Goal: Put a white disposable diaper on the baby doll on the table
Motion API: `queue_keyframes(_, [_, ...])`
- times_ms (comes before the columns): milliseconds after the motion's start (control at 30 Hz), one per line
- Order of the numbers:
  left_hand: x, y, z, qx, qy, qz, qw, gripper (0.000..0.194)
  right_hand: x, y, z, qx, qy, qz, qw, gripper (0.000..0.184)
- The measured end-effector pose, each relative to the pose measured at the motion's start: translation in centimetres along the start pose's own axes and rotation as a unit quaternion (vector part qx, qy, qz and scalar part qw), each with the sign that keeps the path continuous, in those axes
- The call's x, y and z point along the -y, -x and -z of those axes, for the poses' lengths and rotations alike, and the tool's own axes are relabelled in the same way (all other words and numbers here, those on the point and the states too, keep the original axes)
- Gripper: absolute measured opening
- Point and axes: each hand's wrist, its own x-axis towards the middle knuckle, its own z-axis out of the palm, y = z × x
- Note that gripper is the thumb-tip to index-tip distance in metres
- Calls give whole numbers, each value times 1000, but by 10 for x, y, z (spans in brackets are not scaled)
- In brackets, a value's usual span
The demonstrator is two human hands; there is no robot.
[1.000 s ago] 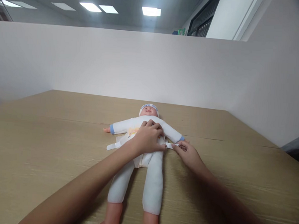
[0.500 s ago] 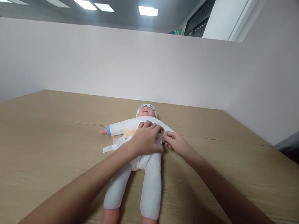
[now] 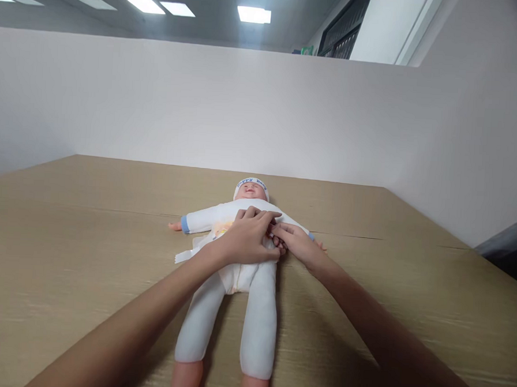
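A baby doll [image 3: 258,326] in white clothes with blue cuffs lies on its back, head away from me. Round its hips is a white diaper [image 3: 238,279] with a printed front. A loose fastening tab [image 3: 185,255] sticks out at the diaper's left side. My left hand [image 3: 250,237] rests across the diaper's front, thumb apart from the fingers, and covers much of it. At the diaper's right edge, my right hand [image 3: 294,241] has its fingers closed together, touching the left hand. What part of the edge they pinch is hidden.
The doll lies on a wide wood-toned table [image 3: 86,254] with a seam across it. A pale partition wall [image 3: 194,103] rises behind the table. Something dark [image 3: 509,253] stands past the table's right edge.
My right hand has moved slightly left and in against my left hand. The doll's right-side cuff and hand now show beyond it. The left hand stays on the diaper.
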Motion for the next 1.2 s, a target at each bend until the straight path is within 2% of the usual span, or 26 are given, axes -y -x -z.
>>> queue_keyframes(200, [5,0,9,26,59,3,998,85,-4,-2,-9,10,-42,-10,999,56])
queue_keyframes(300, [7,1,9,20,59,-1,998,89,-5,0,-16,-9,-48,9,999,51])
queue_keyframes(400, [6,5,9,-3,73,-8,997,83,0,9,-17,-35,-40,38,998,44])
queue_keyframes(500, [5,16,12,-68,130,-31,989,63,6,29,-11,-63,53,138,987,37])
queue_keyframes(600, [13,37,15,-166,193,-15,967,34,4,51,-2,-37,169,263,949,38])
queue_keyframes(667, [29,56,14,-213,194,19,957,27,-4,60,3,-2,210,301,930,44])
queue_keyframes(733, [52,77,11,-236,161,47,957,24,-14,64,5,11,237,317,918,49])
queue_keyframes(867, [102,119,2,-204,104,126,965,26,-24,62,3,-13,238,319,918,46])
queue_keyframes(933, [118,134,0,-175,66,165,968,29,-21,61,0,-30,233,314,920,44])
queue_keyframes(1067, [121,145,2,-112,-36,198,973,34,4,52,-12,-32,238,295,925,44])
queue_keyframes(1200, [116,141,3,-80,-28,229,970,31,40,13,-30,46,245,221,943,52])
